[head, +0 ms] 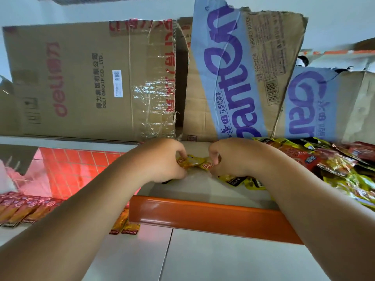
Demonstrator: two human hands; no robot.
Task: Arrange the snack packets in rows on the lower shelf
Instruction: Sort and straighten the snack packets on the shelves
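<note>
Left hand and right hand both pinch a small yellow packet. It looks light, soft and crinkly; hold its ends.

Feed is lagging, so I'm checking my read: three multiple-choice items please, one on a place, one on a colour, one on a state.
1. Where is the loose pile of packets? A on the floor; B on the shelf, right of the right hand; C inside a box.
2. The shelf's front edge is: A blue; B orange; C green.
3. The left hand and right hand: A both idle; B one idle; C both pinch the yellow packets.
Key: B, the pile lies beside that hand; B, the lip is plainly orange; C, both hands' fingers curl on them.
</note>
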